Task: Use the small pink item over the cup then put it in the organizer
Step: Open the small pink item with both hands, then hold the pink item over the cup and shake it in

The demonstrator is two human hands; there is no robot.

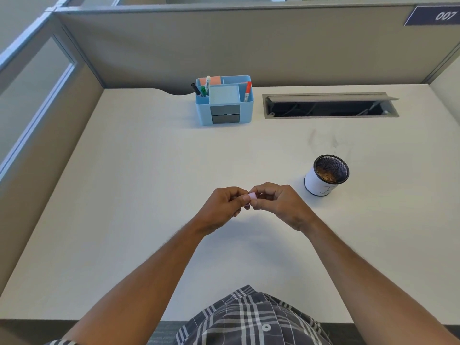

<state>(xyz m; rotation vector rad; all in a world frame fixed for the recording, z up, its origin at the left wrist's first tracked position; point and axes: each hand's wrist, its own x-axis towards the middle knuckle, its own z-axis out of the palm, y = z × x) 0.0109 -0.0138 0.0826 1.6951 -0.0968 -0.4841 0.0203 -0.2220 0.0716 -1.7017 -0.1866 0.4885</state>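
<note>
brown shavings (pixel 329 177) in mesh cup (pixel 321 185)

Pink item (pixel 252 195), blue organizer (pixel 224 113), plaid shirt (pixel 251 317).

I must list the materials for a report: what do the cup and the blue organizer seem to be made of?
Cup: probably black metal mesh, since fine netting shows inside the rim; a white, paper-like wrap covers its outside. Organizer: likely moulded plastic, matte light blue with smooth, rounded walls.
</note>
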